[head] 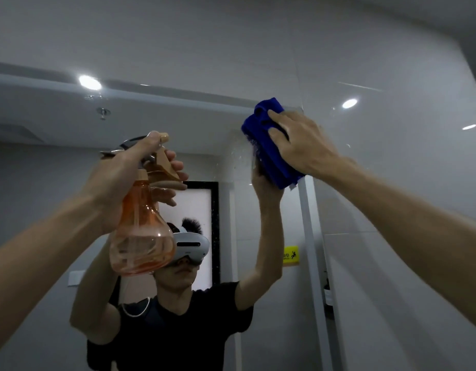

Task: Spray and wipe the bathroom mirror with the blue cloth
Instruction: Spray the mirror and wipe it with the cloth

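Two hands up at the mirror, one with a bottle, one with a cloth.

The left hand [119, 175] has its grip wrapped round the neck of the orange spray bottle [141, 236], holding it up close to the camera. The right hand [301, 145] presses the folded blue cloth [269, 153] flat against the mirror [178, 124], near its top right corner, fingers spread over the cloth. Small wet drops sit on the glass just left of the cloth. Farther right is the gray tiled wall [392, 183].
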